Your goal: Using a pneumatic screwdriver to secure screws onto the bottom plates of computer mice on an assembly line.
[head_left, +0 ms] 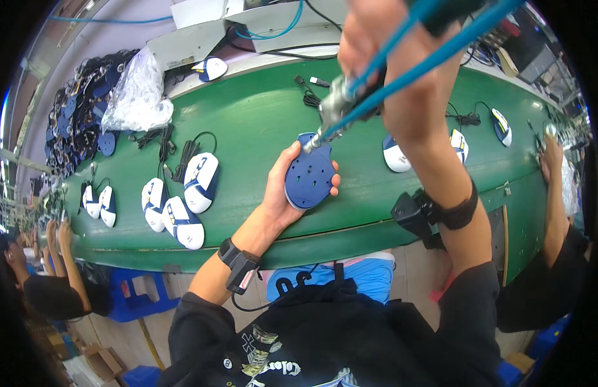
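My left hand point(277, 187) is closed around a computer mouse point(310, 173), its dark blue underside turned up and dotted with small holes. Fingertips show along the mouse's right edge and the thumb lies on its left. Blurred by motion, my right hand point(402, 77) grips a metal power screwdriver point(337, 103), tilted down to the left. The driver's tip meets the top end of the mouse's underside, though exact contact with a screw is too small to see. Two blue hoses point(434, 55) cross in front of my right hand and hide part of it.
White-and-blue mice point(201, 182) with black cables lie left and right on the green belt point(247, 138). Dark blue parts point(86, 103) and a clear plastic bag point(141, 97) are heaped at far left. Other people's arms point(554, 193) reach in at both sides.
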A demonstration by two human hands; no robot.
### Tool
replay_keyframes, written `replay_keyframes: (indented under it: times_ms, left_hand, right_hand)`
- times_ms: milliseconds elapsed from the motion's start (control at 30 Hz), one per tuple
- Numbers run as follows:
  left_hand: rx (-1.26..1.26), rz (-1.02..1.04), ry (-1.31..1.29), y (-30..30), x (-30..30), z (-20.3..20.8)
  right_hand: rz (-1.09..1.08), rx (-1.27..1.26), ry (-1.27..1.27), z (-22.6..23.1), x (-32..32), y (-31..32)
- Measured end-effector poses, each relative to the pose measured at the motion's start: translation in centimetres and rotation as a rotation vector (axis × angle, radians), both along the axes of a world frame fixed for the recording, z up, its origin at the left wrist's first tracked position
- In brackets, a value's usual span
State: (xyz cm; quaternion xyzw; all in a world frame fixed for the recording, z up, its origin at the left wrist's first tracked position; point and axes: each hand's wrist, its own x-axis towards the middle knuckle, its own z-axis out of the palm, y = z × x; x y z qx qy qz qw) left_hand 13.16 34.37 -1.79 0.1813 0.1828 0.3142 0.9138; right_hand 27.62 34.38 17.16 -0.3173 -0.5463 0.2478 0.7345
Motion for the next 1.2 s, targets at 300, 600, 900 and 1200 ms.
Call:
replay_keyframes:
  times_ms: [300,600,900,1200]
  left_hand:
    - [-0.029,0.032,0.000,-0.2,0.6,0.7]
    - [-0.021,0.018,-0.011,0.2,0.3,0.3]
    - [-0.003,-0.018,-0.032,1.1,0.2,0.0]
    - [-0.008,0.034,-0.025,-0.2,0.7,0.6]
  right_hand:
    - [-0.127,0.305,0.015,4.2,1.3,-0.5]
    - [0.099,-0.097,0.279,1.6,-0.2,-0.2]
    - [0.131,-0.092,0.299,-0.5,0.6,1.7]
    - [0.332,0.163,-0.044,1.0,2.5,1.6]
